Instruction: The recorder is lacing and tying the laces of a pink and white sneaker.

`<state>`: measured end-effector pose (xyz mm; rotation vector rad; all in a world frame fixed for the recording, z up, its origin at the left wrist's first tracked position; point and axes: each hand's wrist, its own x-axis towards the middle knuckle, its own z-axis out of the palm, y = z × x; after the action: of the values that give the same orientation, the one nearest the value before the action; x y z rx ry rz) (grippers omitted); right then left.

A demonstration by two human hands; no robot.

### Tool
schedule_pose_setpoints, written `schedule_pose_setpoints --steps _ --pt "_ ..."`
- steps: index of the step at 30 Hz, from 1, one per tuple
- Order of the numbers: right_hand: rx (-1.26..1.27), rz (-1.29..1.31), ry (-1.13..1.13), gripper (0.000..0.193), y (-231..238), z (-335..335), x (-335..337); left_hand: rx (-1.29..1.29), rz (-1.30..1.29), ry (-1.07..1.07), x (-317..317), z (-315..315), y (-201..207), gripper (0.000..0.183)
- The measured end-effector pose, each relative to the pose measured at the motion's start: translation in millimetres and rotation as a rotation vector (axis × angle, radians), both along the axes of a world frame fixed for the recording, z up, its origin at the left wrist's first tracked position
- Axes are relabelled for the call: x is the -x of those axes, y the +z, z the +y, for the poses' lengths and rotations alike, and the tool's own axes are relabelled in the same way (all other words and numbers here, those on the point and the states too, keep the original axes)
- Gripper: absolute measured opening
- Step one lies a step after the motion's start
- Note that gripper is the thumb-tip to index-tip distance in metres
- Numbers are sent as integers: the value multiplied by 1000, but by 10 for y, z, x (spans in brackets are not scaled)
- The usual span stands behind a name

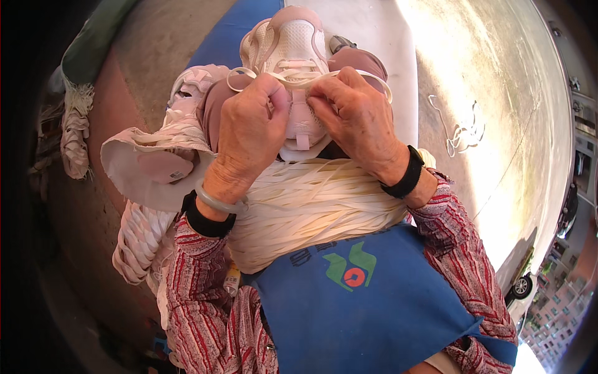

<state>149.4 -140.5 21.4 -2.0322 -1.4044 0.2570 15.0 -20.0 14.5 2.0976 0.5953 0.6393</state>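
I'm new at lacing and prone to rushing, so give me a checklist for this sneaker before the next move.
1. Toe facing away from the person: ok, for the white-and-pink mesh sneaker.
2. Hands in place: ok, left hand and right hand flank the pale pink padded tongue.
3. Lace across the sneaker: ok, a flat cream lace spans it, looping out both sides.
4. Lace tips through eyelets: cannot tell, fingers obscure them.
5. Loose strands off the floor: not ok, a thin white tangled cord lies at right.

Outdoor concrete yard (504, 143), parked car (522, 287)
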Motion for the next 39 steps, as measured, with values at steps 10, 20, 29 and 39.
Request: schedule_pose_setpoints --steps 10,20,29,39 --pt "-51 -20 -4 7 -21 1 34 -136 77 12 -16 12 29 11" --pt "-73 0 64 12 -93 -4 -19 -212 38 73 -14 -16 -34 12" --pt "-101 -135 149 11 120 -46 -178 -289 9 20 14 -124 149 15" --pt "-13 660 285 14 425 -302 -423 -76 -136 -298 118 -511 270 18"
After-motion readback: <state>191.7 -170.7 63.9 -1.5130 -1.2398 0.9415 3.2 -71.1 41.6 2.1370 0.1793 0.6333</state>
